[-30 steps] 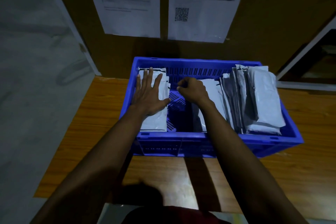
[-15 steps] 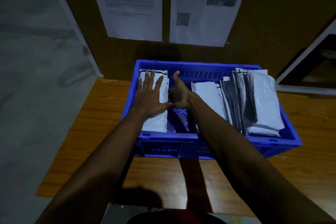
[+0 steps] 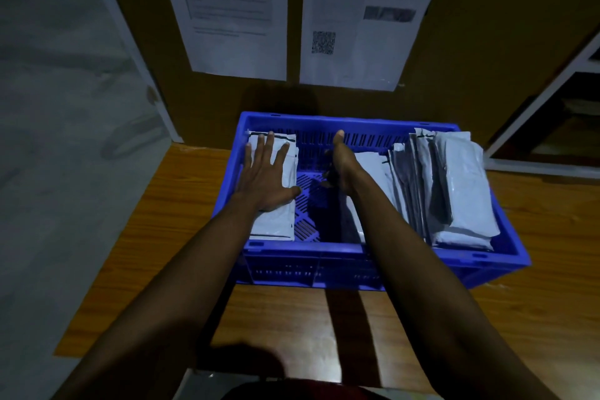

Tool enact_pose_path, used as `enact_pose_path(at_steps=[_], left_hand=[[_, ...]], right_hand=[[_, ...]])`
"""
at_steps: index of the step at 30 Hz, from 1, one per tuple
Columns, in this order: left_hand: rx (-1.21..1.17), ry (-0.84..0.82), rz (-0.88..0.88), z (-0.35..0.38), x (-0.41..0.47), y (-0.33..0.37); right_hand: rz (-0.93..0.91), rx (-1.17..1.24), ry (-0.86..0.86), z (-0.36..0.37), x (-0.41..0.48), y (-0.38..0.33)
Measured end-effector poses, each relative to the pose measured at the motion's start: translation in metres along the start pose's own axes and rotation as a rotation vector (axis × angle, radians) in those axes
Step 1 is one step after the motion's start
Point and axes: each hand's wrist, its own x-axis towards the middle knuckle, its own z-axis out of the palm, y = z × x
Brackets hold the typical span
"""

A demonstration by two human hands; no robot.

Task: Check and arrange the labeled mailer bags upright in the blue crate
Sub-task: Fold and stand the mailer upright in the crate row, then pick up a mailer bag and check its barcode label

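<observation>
Head view shows arranging underway: left hand [image 3: 264,180] presses straight, spread fingers [image 3: 270,146] on the left mailer bags [image 3: 276,224], right hand [image 3: 341,169] stands edge-on, its finger curl unclear; next probably standing those bags upright.

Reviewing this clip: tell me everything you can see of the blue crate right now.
The blue crate is a rectangular, open-topped bin, plastic by its look, with slotted walls and a grid floor showing in a central gap. It sits upright on the wooden table by a brown wall. White mailer bags fill its left end under the flat left hand; packed bags stand toward its right end. The right hand reaches into the gap.
</observation>
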Motion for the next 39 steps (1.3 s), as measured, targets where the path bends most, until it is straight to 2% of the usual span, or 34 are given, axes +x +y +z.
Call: enact_pose_path(at_steps=[6,10,12,15,17,21,25,32,36,39], left_hand=[[-0.037,0.127,0.034,-0.004,-0.003,-0.001],[-0.026,0.100,0.021,-0.004,-0.004,-0.002],[-0.049,0.137,0.016,-0.007,-0.004,-0.001],[-0.115,0.215,0.086,-0.017,-0.002,0.012],[-0.175,0.232,0.139,-0.024,-0.001,0.028],[-0.340,0.094,0.119,-0.031,-0.003,0.064],[-0.440,-0.173,0.000,-0.025,-0.003,0.094],[-0.788,-0.439,-0.157,-0.019,0.002,0.113],[-1.011,-0.467,-0.245,-0.024,-0.001,0.114],[-1.172,-0.466,-0.347,-0.029,-0.004,0.113]], right_hand=[[-0.128,-0.118,0.025,-0.005,-0.008,-0.003],[-0.188,-0.156,0.053,-0.018,-0.018,-0.005],[-0.227,-0.199,0.071,-0.030,-0.022,-0.007],[-0.352,-0.327,0.122,-0.054,-0.027,-0.008],[-0.423,-0.505,0.196,-0.070,-0.028,-0.008],[-0.371,-0.948,0.252,-0.084,-0.038,-0.007],[-0.253,-1.117,0.223,-0.086,-0.045,0.002],[-0.210,-0.881,0.288,-0.094,-0.049,0.007],[-0.210,-0.796,0.340,-0.097,-0.053,0.008],[-0.204,-0.605,0.346,-0.097,-0.055,0.005]])
